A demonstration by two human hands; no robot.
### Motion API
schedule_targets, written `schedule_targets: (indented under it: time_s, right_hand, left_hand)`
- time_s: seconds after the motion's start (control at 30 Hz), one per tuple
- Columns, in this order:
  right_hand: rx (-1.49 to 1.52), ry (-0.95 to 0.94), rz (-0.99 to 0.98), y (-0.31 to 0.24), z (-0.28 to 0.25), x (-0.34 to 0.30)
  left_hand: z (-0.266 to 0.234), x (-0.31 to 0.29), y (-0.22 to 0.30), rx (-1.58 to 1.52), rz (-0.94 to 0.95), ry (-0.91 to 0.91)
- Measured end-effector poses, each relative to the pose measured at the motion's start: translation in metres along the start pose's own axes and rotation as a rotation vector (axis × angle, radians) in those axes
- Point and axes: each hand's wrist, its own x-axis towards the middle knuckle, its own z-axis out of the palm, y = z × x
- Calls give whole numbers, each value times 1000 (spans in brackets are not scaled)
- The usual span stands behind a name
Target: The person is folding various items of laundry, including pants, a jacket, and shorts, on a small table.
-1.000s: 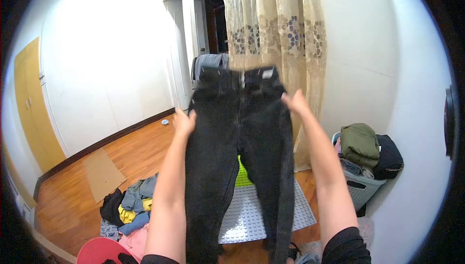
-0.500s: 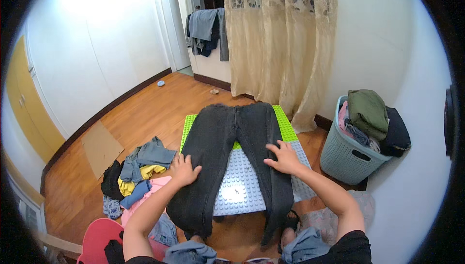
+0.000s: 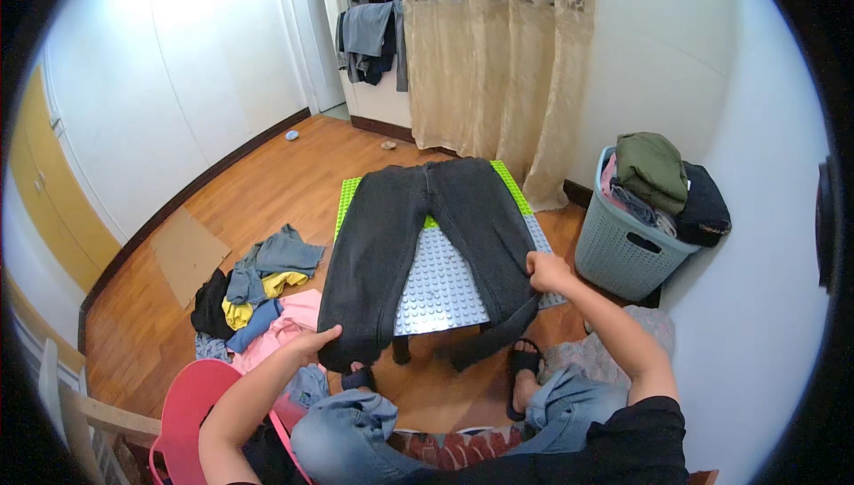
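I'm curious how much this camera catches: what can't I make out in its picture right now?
All in the head view:
Left hand: most fingers hidden, by the hand itself or the black trousers.
Blue basket: lower contents hidden by its wall and the clothes on top.
Curtain: top cut off by the upper edge.
Pale blue item: too small to identify.
Red object: partly covered by the left forearm.

Left forearm (image 3: 249, 389): bare, reaching forward and inward. Left hand (image 3: 313, 343): bare, low, thumb extended toward the right; remaining fingers hidden from view. Right forearm (image 3: 616, 327): bare, elbow bent, angled inward. Right hand (image 3: 549, 272): bare, farther forward than the left, fingers curled, back uppermost. Hands well apart.
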Motion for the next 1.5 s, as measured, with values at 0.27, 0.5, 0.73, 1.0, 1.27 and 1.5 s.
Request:
schedule_targets:
  time_s: [0.27, 0.5, 0.73, 1.0, 1.27, 1.5]
  right_hand:
    - [1647, 166, 366, 53, -21, -9]
    - [435, -238, 446, 47, -14, -58]
    - [770, -163, 433, 70, -35, -87]
    - [1205, -156, -111, -29, -120, -115]
    - [945, -328, -239, -163, -53, -121]
    - [979, -439, -12, -164, -10, -107]
  left_hand:
    - [-12, -65, 36, -74, 36, -146]
    - [11, -115, 44, -185, 201, -157]
    - [19, -167, 60, 81, 341, -154]
    - [63, -214, 84, 227, 690, -294]
    - [185, -177, 56, 363, 843, -470]
    - [194, -159, 23, 630, 904, -259]
